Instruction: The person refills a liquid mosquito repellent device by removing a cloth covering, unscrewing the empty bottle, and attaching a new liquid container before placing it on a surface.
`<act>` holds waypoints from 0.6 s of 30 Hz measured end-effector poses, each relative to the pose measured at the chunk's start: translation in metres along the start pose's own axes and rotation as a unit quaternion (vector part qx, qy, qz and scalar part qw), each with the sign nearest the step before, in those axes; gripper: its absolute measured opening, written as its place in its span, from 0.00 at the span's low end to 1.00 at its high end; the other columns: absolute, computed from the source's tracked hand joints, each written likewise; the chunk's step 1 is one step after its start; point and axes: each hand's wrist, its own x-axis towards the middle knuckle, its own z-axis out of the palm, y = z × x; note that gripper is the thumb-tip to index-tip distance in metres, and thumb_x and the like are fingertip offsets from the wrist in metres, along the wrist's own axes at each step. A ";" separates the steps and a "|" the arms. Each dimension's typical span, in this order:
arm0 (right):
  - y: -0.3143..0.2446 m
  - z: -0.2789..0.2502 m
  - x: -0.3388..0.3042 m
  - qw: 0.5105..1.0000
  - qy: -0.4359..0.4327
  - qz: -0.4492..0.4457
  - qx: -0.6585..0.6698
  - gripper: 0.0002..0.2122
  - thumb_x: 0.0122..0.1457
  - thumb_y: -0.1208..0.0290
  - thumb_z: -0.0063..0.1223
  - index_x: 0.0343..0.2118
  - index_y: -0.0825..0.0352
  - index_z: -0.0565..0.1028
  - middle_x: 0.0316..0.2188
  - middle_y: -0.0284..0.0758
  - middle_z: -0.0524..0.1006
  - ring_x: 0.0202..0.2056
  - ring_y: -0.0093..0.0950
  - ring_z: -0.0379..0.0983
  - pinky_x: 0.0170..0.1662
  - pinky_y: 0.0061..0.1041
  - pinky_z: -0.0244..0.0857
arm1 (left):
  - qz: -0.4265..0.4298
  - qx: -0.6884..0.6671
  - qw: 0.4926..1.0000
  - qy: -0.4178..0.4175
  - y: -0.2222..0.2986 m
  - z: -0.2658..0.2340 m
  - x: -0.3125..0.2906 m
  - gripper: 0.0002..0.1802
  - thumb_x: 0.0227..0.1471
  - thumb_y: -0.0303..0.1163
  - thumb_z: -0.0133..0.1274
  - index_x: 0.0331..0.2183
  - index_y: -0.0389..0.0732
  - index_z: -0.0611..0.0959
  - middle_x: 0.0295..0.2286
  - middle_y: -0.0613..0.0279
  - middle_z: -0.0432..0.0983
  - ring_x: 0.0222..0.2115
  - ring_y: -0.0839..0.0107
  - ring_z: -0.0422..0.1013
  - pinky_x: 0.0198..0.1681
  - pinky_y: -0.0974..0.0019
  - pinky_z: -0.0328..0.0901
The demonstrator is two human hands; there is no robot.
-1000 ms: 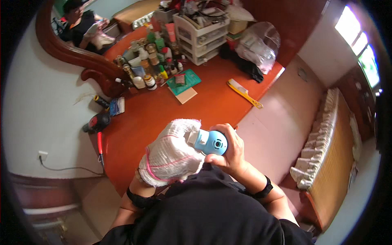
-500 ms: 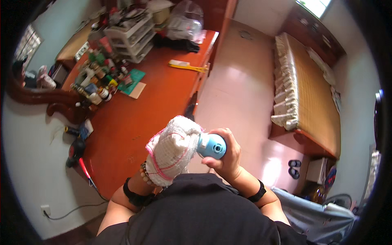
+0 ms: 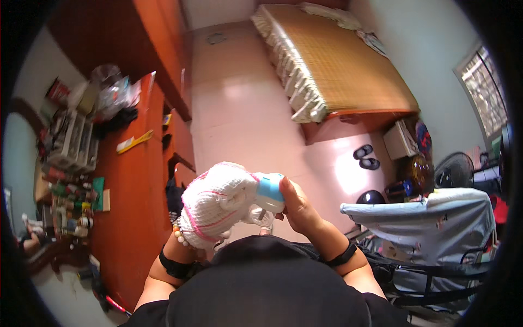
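Observation:
A white towel (image 3: 215,204) with pink stripes bunches over my left hand, whose fingers it hides. Only the wrist, with a beaded bracelet (image 3: 180,234), shows below the cloth. My right hand (image 3: 299,207) is closed around a light-blue and white handheld device (image 3: 270,188), thumb along its side. The device's other end meets the right side of the towel. Below it a clear round part (image 3: 260,216) shows; whether it belongs to the device, I cannot tell.
At left stands a red-brown dresser (image 3: 117,201) bearing a yellow comb-like item (image 3: 134,141), bottles and a drawer box (image 3: 73,141). A mat-covered bed (image 3: 338,60) lies far right. Nearer are slippers (image 3: 366,157), a fan (image 3: 454,170) and a rack with light-blue cloth (image 3: 419,215).
My view has swung to the right, so the dresser slides left and the bed comes closer to the middle. The handheld device has tilted in my right hand, now showing its side.

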 end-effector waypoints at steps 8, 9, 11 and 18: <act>-0.035 -0.084 -0.001 0.989 0.084 -0.024 0.123 0.35 0.61 0.34 0.32 0.47 0.69 0.70 0.26 0.30 0.72 0.19 0.17 0.60 0.20 0.17 0.54 | -0.012 -0.093 0.993 -0.065 -0.002 0.056 0.108 0.23 0.46 0.25 0.61 0.46 0.38 0.74 0.36 0.60 0.72 0.37 0.68 0.69 0.44 0.66 0.68; -0.034 -0.095 -0.001 0.987 0.094 -0.051 0.117 0.34 0.61 0.36 0.35 0.48 0.69 0.69 0.30 0.32 0.73 0.23 0.18 0.63 0.25 0.16 0.58 | -0.092 -0.229 0.966 -0.073 0.000 0.059 0.120 0.25 0.45 0.25 0.62 0.47 0.38 0.74 0.34 0.62 0.72 0.35 0.69 0.69 0.43 0.66 0.67; -0.019 -0.111 0.010 0.980 0.153 -0.125 0.029 0.32 0.62 0.38 0.38 0.48 0.70 0.68 0.32 0.32 0.72 0.27 0.18 0.65 0.29 0.17 0.61 | -0.258 -0.495 0.827 -0.068 0.007 0.062 0.145 0.28 0.44 0.27 0.65 0.47 0.36 0.72 0.30 0.66 0.71 0.32 0.71 0.67 0.42 0.65 0.67; -0.032 -0.137 0.063 0.891 0.303 -0.250 -0.226 0.33 0.53 0.46 0.60 0.50 0.69 0.64 0.38 0.40 0.74 0.39 0.29 0.72 0.42 0.27 0.67 | 0.031 -0.037 0.980 -0.193 -0.053 0.049 0.214 0.27 0.54 0.36 0.57 0.51 0.35 0.70 0.37 0.61 0.73 0.39 0.71 0.69 0.43 0.67 0.66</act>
